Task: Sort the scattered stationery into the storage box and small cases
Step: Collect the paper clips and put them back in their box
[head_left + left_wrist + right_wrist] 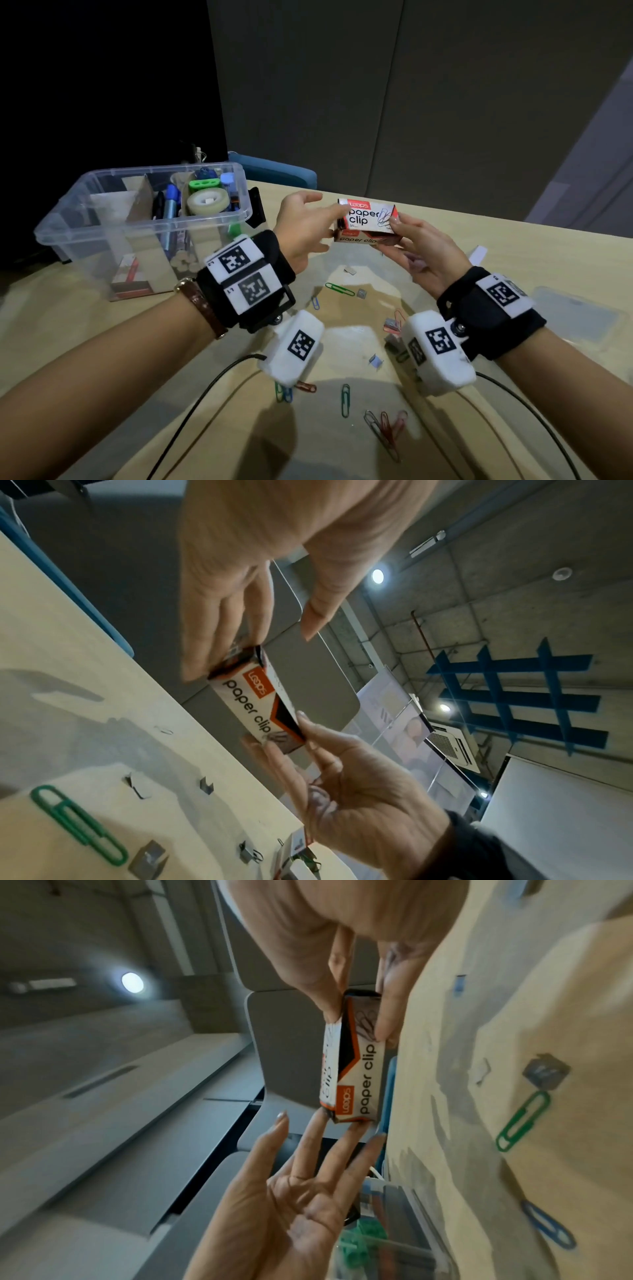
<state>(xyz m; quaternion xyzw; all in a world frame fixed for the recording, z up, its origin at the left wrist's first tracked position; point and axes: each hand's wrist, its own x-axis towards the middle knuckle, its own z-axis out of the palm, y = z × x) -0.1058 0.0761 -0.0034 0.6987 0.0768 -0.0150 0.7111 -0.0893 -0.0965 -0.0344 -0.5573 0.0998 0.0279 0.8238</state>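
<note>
Two hands hold one small paper clip box in the air above the bench. The right hand pinches the box's right end between thumb and fingers. The left hand meets the left end with nearly straight fingertips; its fingers are spread and the palm is open, as the right wrist view shows plainly. The box is white, orange and black, printed "paper clip", and sits level, long side toward the person.

Below it, loose items lie scattered on the bench: a green paper clip just under the hands, a small blue paper clip near it, another green paper clip closer to the person, and a tangle of red and grey paper clips at the near edge. Several small grey metal pieces lie among them; what they are is hard to tell.

A clear storage box stands to the left, well apart from the hands. Inside are a tape roll, blue markers and a green piece, with cardboard dividers between them.
</note>
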